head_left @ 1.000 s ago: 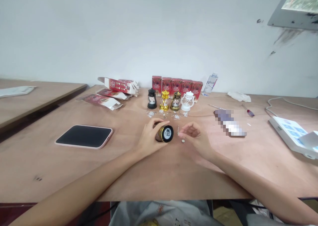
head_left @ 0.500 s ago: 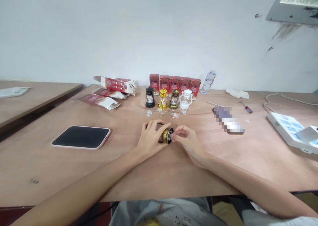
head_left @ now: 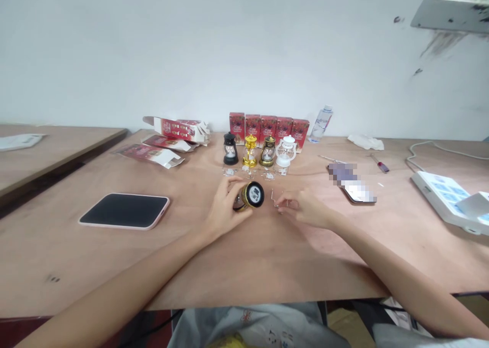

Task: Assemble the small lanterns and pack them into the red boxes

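My left hand (head_left: 225, 208) is wrapped round a small bronze-gold lantern (head_left: 247, 197) lying on its side. Its round black base, with a pale disc in the middle, faces right and toward me. To the right of it, my right hand (head_left: 300, 205) is low at the table, its fingers curled together beside thin metal wire pieces (head_left: 273, 197). Whatever those fingertips pinch is too small to make out. Behind the hands stand a black lantern (head_left: 230, 149), a gold lantern (head_left: 250, 151), a bronze lantern (head_left: 268, 152) and a white lantern (head_left: 286, 152).
Small pale parts (head_left: 269, 176) lie before the lanterns. Red boxes (head_left: 269, 126) line the wall, with opened cartons (head_left: 171, 131) leftward. A pink-edged phone (head_left: 124, 211), another phone (head_left: 353, 185), a screwdriver (head_left: 381, 165), a bottle (head_left: 321, 124) and a white power strip (head_left: 443, 195) surround the workspace.
My right hand has left the lantern's base and moved right to the wire pieces. My left hand has shifted slightly left and up, turning the lantern's base more toward me.
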The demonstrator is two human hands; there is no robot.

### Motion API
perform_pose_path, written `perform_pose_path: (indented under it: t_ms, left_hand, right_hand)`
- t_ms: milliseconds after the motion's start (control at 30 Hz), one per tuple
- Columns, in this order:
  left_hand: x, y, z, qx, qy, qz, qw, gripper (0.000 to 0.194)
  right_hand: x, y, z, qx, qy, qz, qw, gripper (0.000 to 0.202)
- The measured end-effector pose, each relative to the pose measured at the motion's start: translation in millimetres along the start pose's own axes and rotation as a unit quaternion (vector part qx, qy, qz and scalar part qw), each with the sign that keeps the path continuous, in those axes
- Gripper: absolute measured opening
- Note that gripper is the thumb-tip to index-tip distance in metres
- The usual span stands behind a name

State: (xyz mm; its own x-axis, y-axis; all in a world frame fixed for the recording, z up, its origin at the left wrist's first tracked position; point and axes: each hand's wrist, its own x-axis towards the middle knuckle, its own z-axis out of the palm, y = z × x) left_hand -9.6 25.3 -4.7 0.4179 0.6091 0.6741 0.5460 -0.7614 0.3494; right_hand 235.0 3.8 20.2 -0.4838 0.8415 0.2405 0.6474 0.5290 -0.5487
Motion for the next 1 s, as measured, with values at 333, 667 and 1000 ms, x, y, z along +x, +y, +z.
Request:
perform_pose_path:
  t_ms: [333,667,1000]
  left_hand:
    - [-1.4,3.1,-0.2,-0.018,-0.009,0.030,0.999,0.041]
    - [-0.8,9.7,-2.8,-0.105,-0.039,0.027,0.993,0.046]
    - [-1.7,12.6,3.3,-0.124,-0.043,0.048,0.990,0.040]
  right_hand:
    - [1.7,8.4,0.4,-0.099,-0.071,-0.072,0.990,0.017]
    - [-2.8,-9.7,-5.1,0.088,0.042,-0.026,0.995,0.009]
    - [-19.0,-40.3,23.1,-0.049,0.264,-0.211,0.940,0.021]
